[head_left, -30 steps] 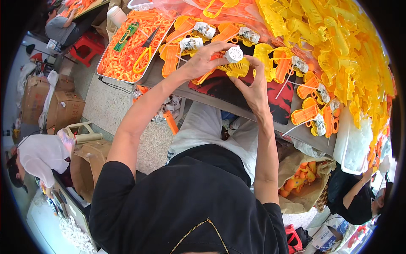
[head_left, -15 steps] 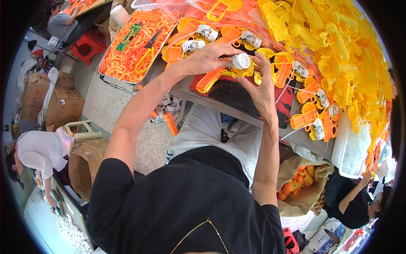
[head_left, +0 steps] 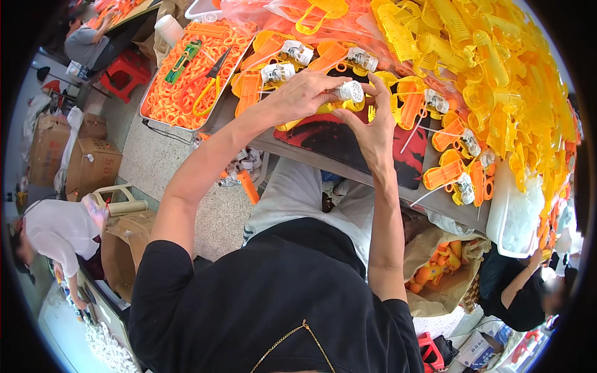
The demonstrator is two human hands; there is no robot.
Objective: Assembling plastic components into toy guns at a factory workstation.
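Over the dark red-and-black mat (head_left: pixel 311 138) my two hands are at one toy assembly. My left hand (head_left: pixel 305 94) is closed on a white cylindrical part (head_left: pixel 352 92) with a perforated round end. A yellow plastic shell (head_left: pixel 323 109) shows just below that part, partly hidden by my fingers. My right hand (head_left: pixel 374 124) curves round the same piece from the right, its thumb at the yellow plastic and its forefinger raised beside the white end. Around the mat lie several similar orange-and-yellow toy assemblies (head_left: pixel 410 102) with white parts.
At the left is a tray (head_left: pixel 144 112) of orange rings, with scissors (head_left: pixel 208 81) and a green-handled tool (head_left: pixel 183 62) on top. A big heap of yellow shells (head_left: pixel 485 81) fills the far right. A white bin (head_left: pixel 513 217) and a paper sack (head_left: pixel 432 298) stand right. Other people work nearby.
Both hands have shifted slightly left with the piece. Its orange handle, which stuck out below my left hand, has turned out of sight. The whole view has moved a little.
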